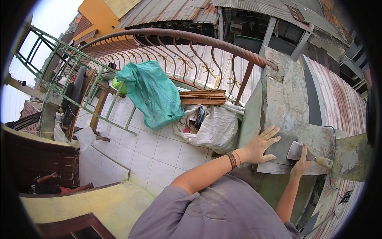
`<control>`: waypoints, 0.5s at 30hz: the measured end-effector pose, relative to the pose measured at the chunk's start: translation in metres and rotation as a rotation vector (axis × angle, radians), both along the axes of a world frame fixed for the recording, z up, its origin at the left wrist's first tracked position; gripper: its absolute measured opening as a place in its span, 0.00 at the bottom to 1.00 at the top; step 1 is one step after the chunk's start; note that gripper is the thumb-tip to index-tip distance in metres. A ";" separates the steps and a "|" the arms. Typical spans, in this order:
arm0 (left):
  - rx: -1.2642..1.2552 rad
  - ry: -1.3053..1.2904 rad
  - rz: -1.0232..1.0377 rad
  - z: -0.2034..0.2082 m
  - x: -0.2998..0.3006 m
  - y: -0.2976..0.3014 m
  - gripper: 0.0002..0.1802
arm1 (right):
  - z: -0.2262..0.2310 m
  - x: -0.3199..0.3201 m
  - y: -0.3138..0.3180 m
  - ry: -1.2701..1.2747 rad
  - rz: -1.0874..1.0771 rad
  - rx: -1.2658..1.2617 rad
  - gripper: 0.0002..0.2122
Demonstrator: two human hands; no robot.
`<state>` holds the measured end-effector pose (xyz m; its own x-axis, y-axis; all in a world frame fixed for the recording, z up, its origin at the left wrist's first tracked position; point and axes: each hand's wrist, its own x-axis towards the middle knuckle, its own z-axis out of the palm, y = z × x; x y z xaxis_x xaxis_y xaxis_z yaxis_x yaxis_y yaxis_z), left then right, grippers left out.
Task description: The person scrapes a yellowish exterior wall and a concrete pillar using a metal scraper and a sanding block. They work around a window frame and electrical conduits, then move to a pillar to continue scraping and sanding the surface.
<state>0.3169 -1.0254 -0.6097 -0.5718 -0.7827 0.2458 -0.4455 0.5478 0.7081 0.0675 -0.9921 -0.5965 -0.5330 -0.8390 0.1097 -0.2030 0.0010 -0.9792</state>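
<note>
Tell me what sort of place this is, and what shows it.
Probably an upstairs balcony or terrace: a curved metal railing runs along the white-tiled floor, corrugated roofs lie beyond it, and the right hand holds a scraper at a worn concrete ledge.

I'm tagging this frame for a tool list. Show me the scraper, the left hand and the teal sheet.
Scraper (295, 151): head view, on its metal blade.
Left hand (258, 148): head view, on the back of the hand.
Teal sheet (153, 92): head view, on its creased middle.
</note>
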 end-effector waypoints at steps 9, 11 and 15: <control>0.003 0.048 -0.012 0.000 0.003 0.002 0.42 | -0.009 -0.012 -0.005 0.054 0.035 -0.031 0.18; 0.033 0.032 -0.029 0.000 0.005 0.003 0.43 | -0.011 -0.015 -0.005 0.152 0.051 -0.028 0.19; 0.062 0.076 -0.050 0.002 0.007 0.003 0.43 | -0.023 -0.028 -0.006 0.256 0.119 -0.085 0.20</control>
